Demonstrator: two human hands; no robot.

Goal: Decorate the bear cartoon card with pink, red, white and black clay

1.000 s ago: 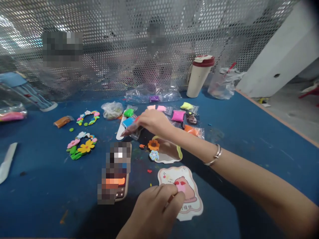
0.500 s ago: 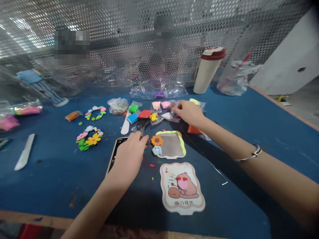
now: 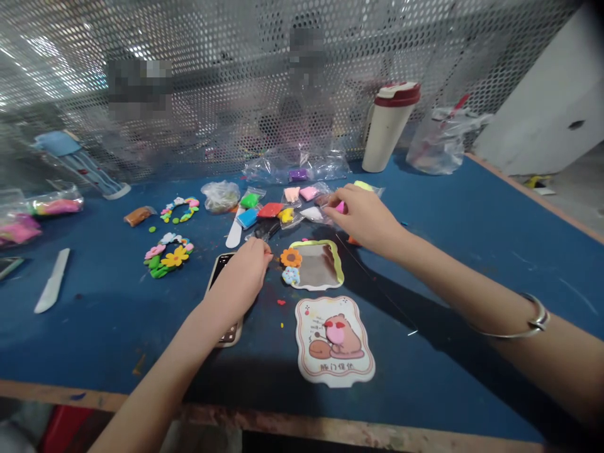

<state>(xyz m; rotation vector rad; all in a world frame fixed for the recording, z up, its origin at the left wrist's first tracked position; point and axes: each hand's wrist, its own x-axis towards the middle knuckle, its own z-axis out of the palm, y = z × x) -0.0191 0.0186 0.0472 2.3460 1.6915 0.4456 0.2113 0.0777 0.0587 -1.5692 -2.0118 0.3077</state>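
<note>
My left hand (image 3: pixel 245 267) rests over a phone (image 3: pixel 229 333), its fingers pinched together; what they hold, if anything, is too small to make out. Right of it lies a small mirror (image 3: pixel 318 267) with a pale yellow clay border, an orange clay flower (image 3: pixel 291 257) and a light blue one (image 3: pixel 290 275) on its left edge. My right hand (image 3: pixel 363 214) reaches among small bags of coloured clay, thumb and fingers closed around a magenta clay packet (image 3: pixel 340 206). Nearer me is a white card-like panel (image 3: pixel 335 371) with a cartoon animal, carrying pink and red clay.
Two flower-decorated rings (image 3: pixel 175 258) lie at left, with a white plastic knife (image 3: pixel 53 283) further out. A cream cup with red lid (image 3: pixel 387 138) and a plastic bag (image 3: pixel 434 148) stand back right. A perforated metal screen (image 3: pixel 212 107) borders the blue table. A thin wire tool (image 3: pixel 391 302) lies right of the mirror.
The view has shifted slightly. My right hand's fingers have drawn together, and magenta clay now shows between them. My left fingers have curled in closer beside the mirror.
</note>
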